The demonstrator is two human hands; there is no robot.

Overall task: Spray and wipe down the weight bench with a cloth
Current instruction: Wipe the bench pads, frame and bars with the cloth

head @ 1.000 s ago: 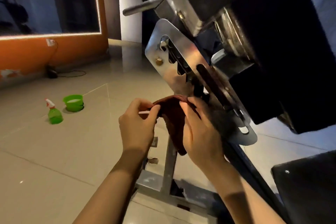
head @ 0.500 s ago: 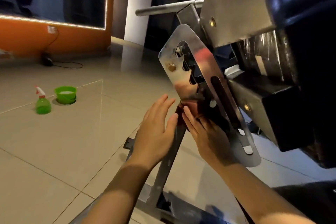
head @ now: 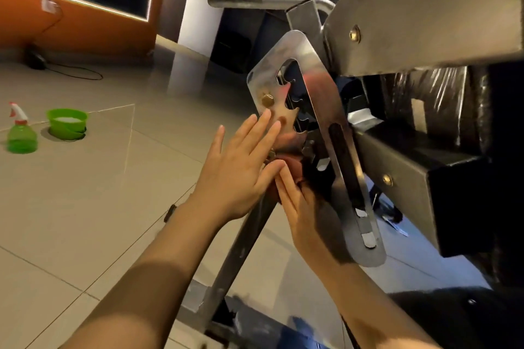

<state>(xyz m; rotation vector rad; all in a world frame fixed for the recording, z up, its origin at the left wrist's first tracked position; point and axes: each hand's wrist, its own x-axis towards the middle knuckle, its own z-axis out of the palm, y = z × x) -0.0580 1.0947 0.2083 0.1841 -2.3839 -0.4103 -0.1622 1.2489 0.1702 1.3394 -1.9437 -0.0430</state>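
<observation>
1. The left hand (head: 238, 167) lies flat with straight fingers against the shiny slotted steel adjustment plate (head: 317, 133) of the weight bench, holding nothing
2. The right hand (head: 304, 207) presses the dark red cloth (head: 292, 167) against the plate's lower edge; whether its fingers curl round it I cannot tell
3. Best to rub firmly along the notches, keeping fingers out of the slots
4. The green plastic spray bottle (head: 21, 136) stands on the tiled floor, well apart
</observation>
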